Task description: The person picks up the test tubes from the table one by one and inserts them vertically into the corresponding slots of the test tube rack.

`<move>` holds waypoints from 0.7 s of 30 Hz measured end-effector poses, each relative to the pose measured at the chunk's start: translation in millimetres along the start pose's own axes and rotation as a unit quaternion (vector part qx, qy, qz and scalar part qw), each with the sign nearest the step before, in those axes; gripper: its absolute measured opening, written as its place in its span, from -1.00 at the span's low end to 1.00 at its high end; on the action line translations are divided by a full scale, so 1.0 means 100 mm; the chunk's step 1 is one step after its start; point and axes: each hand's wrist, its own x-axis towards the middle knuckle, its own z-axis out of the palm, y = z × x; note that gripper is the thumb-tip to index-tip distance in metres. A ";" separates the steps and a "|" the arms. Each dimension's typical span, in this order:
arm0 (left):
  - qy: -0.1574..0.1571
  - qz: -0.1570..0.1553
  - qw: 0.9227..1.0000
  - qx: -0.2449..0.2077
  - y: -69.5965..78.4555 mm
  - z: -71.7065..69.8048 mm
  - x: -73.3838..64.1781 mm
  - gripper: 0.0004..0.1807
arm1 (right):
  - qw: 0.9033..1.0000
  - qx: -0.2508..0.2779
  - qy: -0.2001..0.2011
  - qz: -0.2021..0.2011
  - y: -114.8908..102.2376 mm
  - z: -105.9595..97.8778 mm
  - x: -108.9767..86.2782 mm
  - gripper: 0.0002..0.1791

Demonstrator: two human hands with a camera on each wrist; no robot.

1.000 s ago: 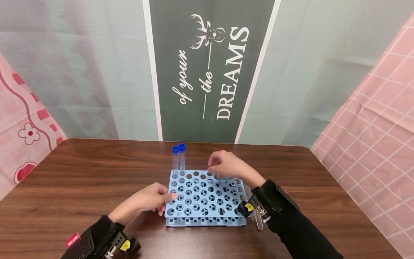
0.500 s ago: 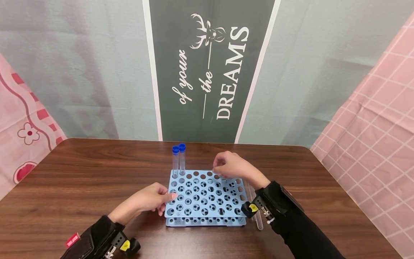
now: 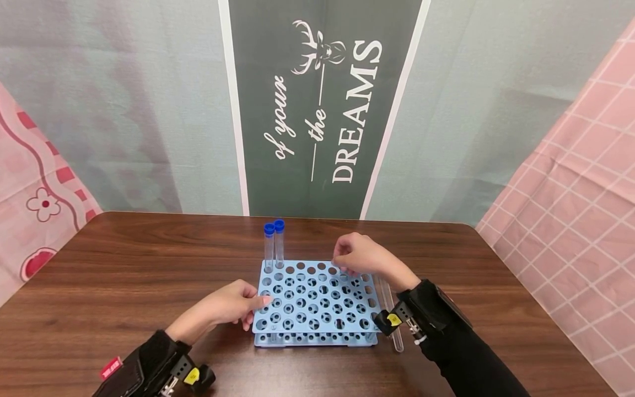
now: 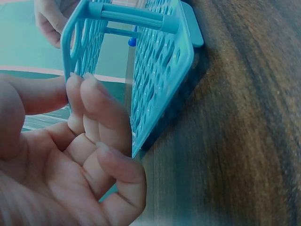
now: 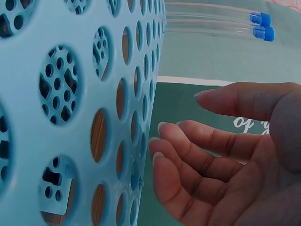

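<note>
A light blue test tube rack (image 3: pixel 319 302) with rows of round holes stands on the table. Its left edge is pinched by my left hand (image 3: pixel 237 303), thumb on the top plate and fingers curled underneath. Over the back right part of the rack hovers my right hand (image 3: pixel 362 253). In the right wrist view the right hand (image 5: pixel 225 155) has its thumb apart from loosely bent fingers and holds nothing. Two clear test tubes (image 3: pixel 269 251) with blue caps stand upright in the back left holes. Also in the right wrist view, their blue caps (image 5: pixel 263 33) show beyond the rack.
Clear tubes (image 3: pixel 397 337) lie on the brown wooden table (image 3: pixel 149 264) along the rack's right side, partly hidden by the right wrist. In the left wrist view a blue cap (image 4: pixel 132 42) shows through the rack. A printed curtain (image 3: pixel 327 110) hangs behind the table.
My right hand has shifted a little to the right over the rack's back edge. The left hand, the rack and the two standing tubes have kept their places.
</note>
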 end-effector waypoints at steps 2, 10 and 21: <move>0.000 -0.002 1.000 0.000 0.00 0.00 0.00 -0.64 | 1.000 -0.003 0.001 -0.001 0.01 0.00 -0.01 -0.92; 0.001 -0.003 1.000 0.001 0.01 -0.01 -0.01 -0.64 | 1.000 -0.001 -0.004 0.002 0.03 -0.02 -0.03 -0.92; 0.002 -0.004 1.000 0.005 0.00 -0.01 0.00 -0.64 | 1.000 -0.005 -0.016 0.008 0.09 -0.05 -0.07 -0.90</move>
